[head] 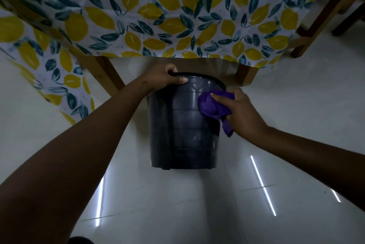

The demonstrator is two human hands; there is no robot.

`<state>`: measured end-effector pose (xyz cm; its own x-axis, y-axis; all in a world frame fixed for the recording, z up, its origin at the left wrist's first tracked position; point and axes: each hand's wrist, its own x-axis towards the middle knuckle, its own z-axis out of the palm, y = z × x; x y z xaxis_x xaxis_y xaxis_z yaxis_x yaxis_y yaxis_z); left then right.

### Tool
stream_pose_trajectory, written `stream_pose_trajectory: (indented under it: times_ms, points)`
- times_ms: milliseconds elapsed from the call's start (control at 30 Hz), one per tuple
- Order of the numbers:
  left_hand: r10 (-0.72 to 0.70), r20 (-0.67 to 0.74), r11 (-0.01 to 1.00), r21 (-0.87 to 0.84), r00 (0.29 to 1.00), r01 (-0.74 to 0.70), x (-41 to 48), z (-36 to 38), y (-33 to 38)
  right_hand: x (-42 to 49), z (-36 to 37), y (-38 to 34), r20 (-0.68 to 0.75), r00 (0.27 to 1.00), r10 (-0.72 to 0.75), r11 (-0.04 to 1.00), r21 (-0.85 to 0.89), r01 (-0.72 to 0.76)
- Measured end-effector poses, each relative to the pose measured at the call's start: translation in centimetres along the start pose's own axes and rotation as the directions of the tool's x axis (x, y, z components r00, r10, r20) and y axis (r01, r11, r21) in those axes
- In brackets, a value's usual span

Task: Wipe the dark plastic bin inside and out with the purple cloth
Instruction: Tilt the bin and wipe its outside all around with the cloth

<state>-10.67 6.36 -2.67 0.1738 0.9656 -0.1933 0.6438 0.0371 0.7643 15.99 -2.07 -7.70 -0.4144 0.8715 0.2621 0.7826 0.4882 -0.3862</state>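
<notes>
- Near the bin [183, 125] rim: left hand [169, 78] grips the edge.
- Right hand [240, 111] presses the bunched cloth [212, 104] on the outer wall.
- Outside wiping under way; inside unverifiable.

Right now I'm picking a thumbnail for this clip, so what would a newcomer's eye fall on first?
The lemon-print tablecloth across the top of the view grabs the eye first, bright yellow and teal. Below it, at centre, the dark plastic bin is on the glossy pale floor, its rim in the left hand. The purple cloth, bunched in the right hand, presses on the bin's upper right side.
</notes>
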Motion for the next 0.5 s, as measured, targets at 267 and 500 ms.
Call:
stream_pose_trajectory:
  times_ms: [267, 500]
  points:
    - [0.025, 0.025, 1.0, 0.009, 0.999, -0.025, 0.7, 1.3, 1.1, 0.3, 1.0, -7.7, 0.137, 0.958, -0.252, 0.968, 0.017, 0.252]
    - [0.023, -0.004, 1.0, 0.014, 1.0, -0.023, 0.4, 0.7, 0.4, 0.5, -0.1, -4.9, 0.219, 0.954, -0.205, 0.977, 0.097, 0.187]
